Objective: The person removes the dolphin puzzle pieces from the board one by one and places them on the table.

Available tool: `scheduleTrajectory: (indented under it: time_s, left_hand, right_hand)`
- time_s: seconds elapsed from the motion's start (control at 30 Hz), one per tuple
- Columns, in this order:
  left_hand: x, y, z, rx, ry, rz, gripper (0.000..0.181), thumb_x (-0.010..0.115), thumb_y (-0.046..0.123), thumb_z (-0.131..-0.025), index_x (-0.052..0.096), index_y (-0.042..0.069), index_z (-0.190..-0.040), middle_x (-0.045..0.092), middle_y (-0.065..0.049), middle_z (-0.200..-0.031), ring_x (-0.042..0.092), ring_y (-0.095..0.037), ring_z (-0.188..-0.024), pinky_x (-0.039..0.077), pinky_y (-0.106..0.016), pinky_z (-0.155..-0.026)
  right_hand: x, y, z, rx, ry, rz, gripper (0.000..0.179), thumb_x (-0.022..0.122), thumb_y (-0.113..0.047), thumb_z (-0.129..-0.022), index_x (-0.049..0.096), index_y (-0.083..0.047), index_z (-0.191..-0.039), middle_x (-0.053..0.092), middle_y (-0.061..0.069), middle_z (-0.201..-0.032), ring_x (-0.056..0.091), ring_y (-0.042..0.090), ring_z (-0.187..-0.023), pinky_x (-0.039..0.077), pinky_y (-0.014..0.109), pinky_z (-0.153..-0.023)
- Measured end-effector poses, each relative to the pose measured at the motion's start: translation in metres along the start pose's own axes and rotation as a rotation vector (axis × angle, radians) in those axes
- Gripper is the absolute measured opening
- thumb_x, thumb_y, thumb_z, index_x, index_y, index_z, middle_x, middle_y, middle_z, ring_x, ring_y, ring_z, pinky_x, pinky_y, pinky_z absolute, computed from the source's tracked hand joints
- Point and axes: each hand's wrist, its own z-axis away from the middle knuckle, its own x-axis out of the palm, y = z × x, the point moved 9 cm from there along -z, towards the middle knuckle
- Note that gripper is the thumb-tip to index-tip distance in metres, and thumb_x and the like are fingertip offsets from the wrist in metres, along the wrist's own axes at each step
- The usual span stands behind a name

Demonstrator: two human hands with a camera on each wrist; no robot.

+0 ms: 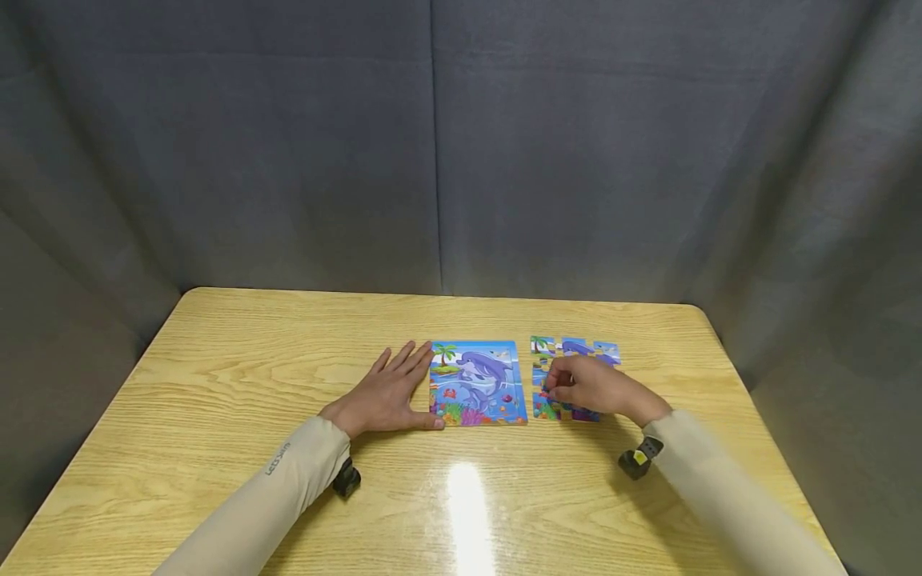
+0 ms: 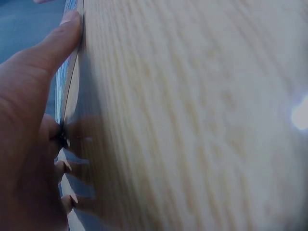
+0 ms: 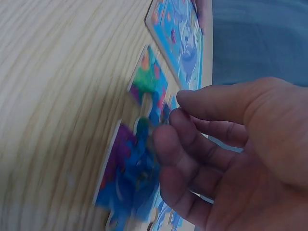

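A dolphin puzzle board [image 1: 478, 384] with a palm tree and sea plants lies flat at mid-table. My left hand [image 1: 392, 392] rests at its left side, fingers spread and thumb along the lower left corner. In the left wrist view the thumb [image 2: 62, 41] lies against the board's edge. Loose jigsaw pieces [image 1: 545, 406] with matching picture parts are laid out to the right of the board. Over them is my right hand [image 1: 594, 386], fingers loosely bent. Its thumb [image 3: 216, 101] and fingertips are close above the pieces, and nothing shows between them.
The wooden table [image 1: 288, 336] has rounded far corners, and a grey curtain [image 1: 324, 176] hangs behind it and on both sides. A bright light reflection lies on the tabletop in front of the board. Each wrist wears a small dark camera [image 1: 634, 464].
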Motion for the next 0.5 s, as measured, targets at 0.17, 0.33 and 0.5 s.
scheduleTrajectory:
  time_s: [0.17,0.33,0.5]
  left_hand:
    - [-0.001,0.001,0.000,-0.002,0.005,0.000,0.116,0.068,0.072,-0.093,0.014,0.006,-0.172,0.008,-0.009,-0.182,0.004,-0.037,-0.170,0.004,-0.065,-0.136]
    - [-0.002,0.002,0.000,-0.004,0.005,0.007,0.117,0.068,0.073,-0.092,0.015,0.006,-0.172,0.008,-0.009,-0.182,0.004,-0.036,-0.170,0.004,-0.064,-0.136]
    - [-0.001,0.001,-0.001,-0.003,0.008,-0.002,0.117,0.067,0.074,-0.092,0.016,0.007,-0.172,0.008,-0.009,-0.182,0.005,-0.036,-0.170,0.004,-0.064,-0.136]
  right_hand:
    - [0.004,-0.010,-0.008,-0.027,-0.005,-0.013,0.006,0.067,-0.007,-0.104,0.071,-0.003,-0.107,0.074,0.008,-0.095,0.060,0.010,-0.075,0.053,0.026,-0.070]
    - [0.009,-0.018,-0.016,-0.027,-0.025,-0.011,0.014,0.069,-0.011,-0.104,0.069,-0.004,-0.116,0.070,0.004,-0.091,0.057,0.011,-0.071,0.050,0.028,-0.070]
    - [0.018,-0.026,-0.022,-0.012,-0.062,-0.033,0.037,0.075,-0.018,-0.101,0.060,-0.003,-0.131,0.059,0.001,-0.080,0.044,0.012,-0.062,0.043,0.029,-0.067]
